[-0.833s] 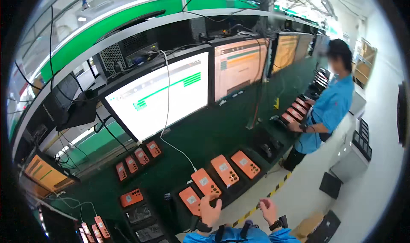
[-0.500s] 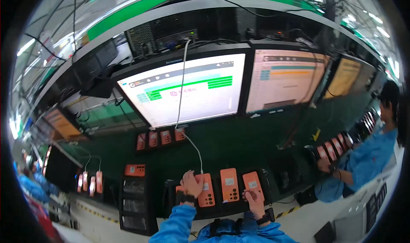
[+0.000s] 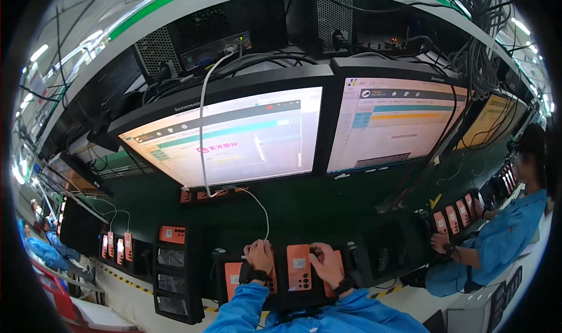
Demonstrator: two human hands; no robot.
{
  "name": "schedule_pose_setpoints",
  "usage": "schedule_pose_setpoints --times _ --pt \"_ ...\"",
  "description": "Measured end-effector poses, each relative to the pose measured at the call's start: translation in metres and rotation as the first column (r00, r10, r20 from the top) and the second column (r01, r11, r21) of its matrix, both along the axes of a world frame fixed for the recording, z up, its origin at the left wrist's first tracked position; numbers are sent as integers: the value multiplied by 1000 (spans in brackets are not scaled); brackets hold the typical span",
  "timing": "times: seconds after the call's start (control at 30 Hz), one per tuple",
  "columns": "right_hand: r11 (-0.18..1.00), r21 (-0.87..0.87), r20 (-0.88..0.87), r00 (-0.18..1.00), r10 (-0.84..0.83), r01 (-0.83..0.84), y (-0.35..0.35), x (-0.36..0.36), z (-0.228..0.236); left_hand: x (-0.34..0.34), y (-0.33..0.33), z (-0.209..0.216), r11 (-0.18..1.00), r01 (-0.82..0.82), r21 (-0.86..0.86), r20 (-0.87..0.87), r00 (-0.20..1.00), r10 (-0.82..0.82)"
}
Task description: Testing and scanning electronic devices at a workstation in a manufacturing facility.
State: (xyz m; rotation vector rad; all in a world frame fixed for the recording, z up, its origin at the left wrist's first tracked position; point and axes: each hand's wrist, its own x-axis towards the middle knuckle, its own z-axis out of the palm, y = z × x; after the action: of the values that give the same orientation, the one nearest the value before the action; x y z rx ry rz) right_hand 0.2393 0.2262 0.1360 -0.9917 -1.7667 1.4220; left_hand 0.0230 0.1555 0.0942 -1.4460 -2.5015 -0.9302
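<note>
My left hand (image 3: 259, 256) lies over an orange smartphone (image 3: 273, 282), its fingers bunched at the phone's top end, where a white cable (image 3: 266, 219) runs in under them. The plug itself is hidden. Left of it, another orange smartphone (image 3: 232, 273) is partly behind my wrist. A third orange smartphone (image 3: 298, 266) lies back up between my hands, with a pale label and dark camera lenses. My right hand (image 3: 328, 265) is above a further orange smartphone (image 3: 338, 257), thumb and fingers apart and loosely bent beside the middle phone's right edge. These phones rest in a black tray (image 3: 282, 301).
Two monitors (image 3: 234, 140) (image 3: 398, 122) stand behind the green bench. At left is a black tray (image 3: 197, 274) with an orange phone and clear-wrapped slots. Another black tray (image 3: 389, 251) sits right. A co-worker in blue (image 3: 497, 233) handles phones at far right.
My right hand has moved left and up, from the right phone's lower edge to beside the middle phone. The view has shifted closer. Green bars on the left monitor are gone.
</note>
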Motion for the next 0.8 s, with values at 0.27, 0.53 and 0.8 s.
schedule_pose_setpoints --times 0.27,0.53,0.8 --pt "848 530 477 828 -295 -3 1 -33 -33 35 -50 -11 981 73 177 194 975 -108" --pt "816 577 483 824 -298 -43 2 -40 -33 41 -60 -1 996 39 86 270 961 -61" --pt "816 576 490 823 -289 -56 1 -36 -34 41 -60 -4 993 76 93 254 962 -98"
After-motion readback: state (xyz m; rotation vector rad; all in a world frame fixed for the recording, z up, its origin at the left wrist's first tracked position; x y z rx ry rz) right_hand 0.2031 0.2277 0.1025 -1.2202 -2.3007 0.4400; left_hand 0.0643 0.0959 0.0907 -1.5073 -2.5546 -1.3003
